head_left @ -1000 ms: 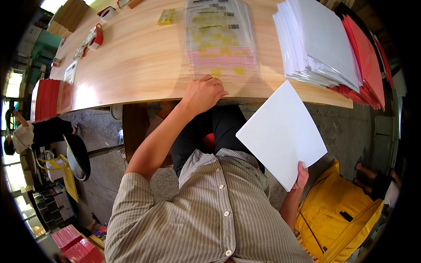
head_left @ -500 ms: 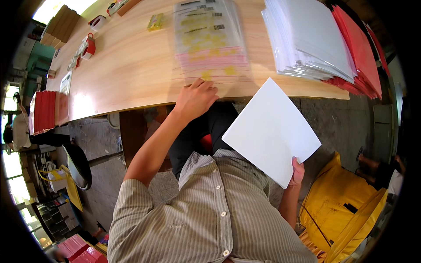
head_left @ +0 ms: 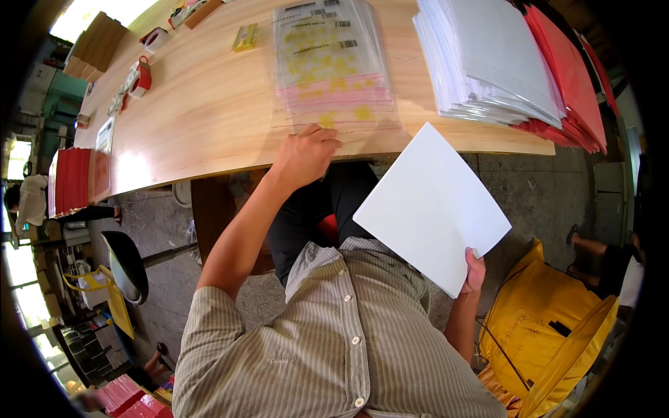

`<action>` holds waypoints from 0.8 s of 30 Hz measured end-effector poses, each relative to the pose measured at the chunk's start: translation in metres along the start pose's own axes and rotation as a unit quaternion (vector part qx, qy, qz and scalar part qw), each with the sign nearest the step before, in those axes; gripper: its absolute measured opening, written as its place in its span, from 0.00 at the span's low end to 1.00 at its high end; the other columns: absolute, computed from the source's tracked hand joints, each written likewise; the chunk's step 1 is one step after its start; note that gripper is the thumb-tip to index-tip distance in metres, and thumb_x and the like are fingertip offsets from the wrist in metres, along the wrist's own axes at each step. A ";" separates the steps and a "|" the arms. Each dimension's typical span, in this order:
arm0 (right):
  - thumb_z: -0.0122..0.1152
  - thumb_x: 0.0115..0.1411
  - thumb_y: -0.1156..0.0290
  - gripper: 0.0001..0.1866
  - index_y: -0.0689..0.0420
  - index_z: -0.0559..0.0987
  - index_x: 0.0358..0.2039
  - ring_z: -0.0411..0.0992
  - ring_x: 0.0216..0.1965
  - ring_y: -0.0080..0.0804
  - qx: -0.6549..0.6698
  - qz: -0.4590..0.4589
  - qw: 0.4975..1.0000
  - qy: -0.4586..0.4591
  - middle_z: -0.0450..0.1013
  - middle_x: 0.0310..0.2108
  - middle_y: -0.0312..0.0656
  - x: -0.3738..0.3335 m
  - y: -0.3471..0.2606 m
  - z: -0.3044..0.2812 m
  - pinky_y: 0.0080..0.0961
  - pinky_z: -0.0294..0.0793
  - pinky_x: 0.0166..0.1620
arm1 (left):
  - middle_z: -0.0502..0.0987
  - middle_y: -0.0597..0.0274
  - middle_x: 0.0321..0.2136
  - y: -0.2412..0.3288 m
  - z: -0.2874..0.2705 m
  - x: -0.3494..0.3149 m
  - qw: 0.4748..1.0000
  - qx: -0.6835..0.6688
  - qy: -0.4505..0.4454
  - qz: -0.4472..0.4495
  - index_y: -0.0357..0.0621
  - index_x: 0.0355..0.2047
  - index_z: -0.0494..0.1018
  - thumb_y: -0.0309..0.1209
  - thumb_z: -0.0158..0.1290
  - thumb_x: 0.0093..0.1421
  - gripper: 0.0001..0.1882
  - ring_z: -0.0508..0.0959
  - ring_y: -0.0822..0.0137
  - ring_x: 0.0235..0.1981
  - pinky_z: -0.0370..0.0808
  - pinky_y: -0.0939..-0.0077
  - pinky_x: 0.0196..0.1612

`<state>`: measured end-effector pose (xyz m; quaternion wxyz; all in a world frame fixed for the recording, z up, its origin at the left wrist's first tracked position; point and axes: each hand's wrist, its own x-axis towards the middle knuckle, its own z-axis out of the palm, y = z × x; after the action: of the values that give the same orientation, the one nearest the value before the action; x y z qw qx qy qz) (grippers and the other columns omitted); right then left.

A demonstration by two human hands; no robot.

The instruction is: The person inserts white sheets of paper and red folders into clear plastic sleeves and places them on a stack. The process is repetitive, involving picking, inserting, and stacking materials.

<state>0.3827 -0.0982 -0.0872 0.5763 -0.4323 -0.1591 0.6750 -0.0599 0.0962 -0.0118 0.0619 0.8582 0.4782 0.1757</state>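
Note:
My right hand [head_left: 474,271] grips the lower corner of a flat white rectangular sheet or thin pad [head_left: 432,209]. Thumb on top, it is held in front of the table edge; the fingers underneath are hidden. On the table lies a stack of clear plastic bags [head_left: 334,66] with yellow and pink printing and dark barcodes. At its near edge my left hand [head_left: 306,155] is closed, fingers curled over the film of the clear plastic bag; the fingertips are partly hidden.
White plastic-sleeved packs [head_left: 488,63] and red packs [head_left: 571,83] are piled at the table's right. Tape dispensers [head_left: 141,78], a small yellow box [head_left: 245,37] and a red stack [head_left: 70,182] lie leftward. A yellow bag [head_left: 536,327] stands on my right, a chair [head_left: 125,265] on my left.
My left hand has shifted slightly left along the near edge of the bags. The white sheet and my right hand stay nearly still.

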 end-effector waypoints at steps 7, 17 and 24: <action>0.55 0.65 0.71 0.30 0.62 0.61 0.66 0.72 0.57 0.45 -0.019 -0.009 1.000 0.006 0.70 0.58 0.48 0.000 0.002 -0.002 0.42 0.73 0.60 | 0.79 0.66 0.48 -0.001 0.005 0.002 1.000 -0.011 0.010 -0.020 0.47 0.39 0.81 0.35 0.61 0.56 0.11 0.78 0.60 0.47 0.78 0.62 0.43; 0.56 0.65 0.70 0.31 0.62 0.61 0.67 0.72 0.57 0.45 -0.013 -0.003 1.000 0.005 0.70 0.59 0.48 0.000 0.000 -0.002 0.43 0.73 0.59 | 0.74 0.62 0.56 0.025 -0.002 -0.005 0.992 0.119 0.036 0.023 0.46 0.46 0.79 0.34 0.62 0.54 0.18 0.74 0.61 0.52 0.74 0.59 0.51; 0.56 0.65 0.70 0.30 0.63 0.62 0.66 0.72 0.57 0.46 -0.001 -0.005 1.000 0.004 0.70 0.59 0.50 0.001 0.000 -0.008 0.44 0.74 0.59 | 0.83 0.64 0.37 0.002 0.014 -0.012 0.992 0.039 0.112 -0.039 0.45 0.37 0.80 0.24 0.59 0.53 0.09 0.82 0.62 0.36 0.79 0.67 0.36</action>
<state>0.3890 -0.0998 -0.0920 0.5804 -0.4347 -0.1592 0.6699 -0.0588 0.0857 -0.0273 -0.0183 0.8159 0.5214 0.2492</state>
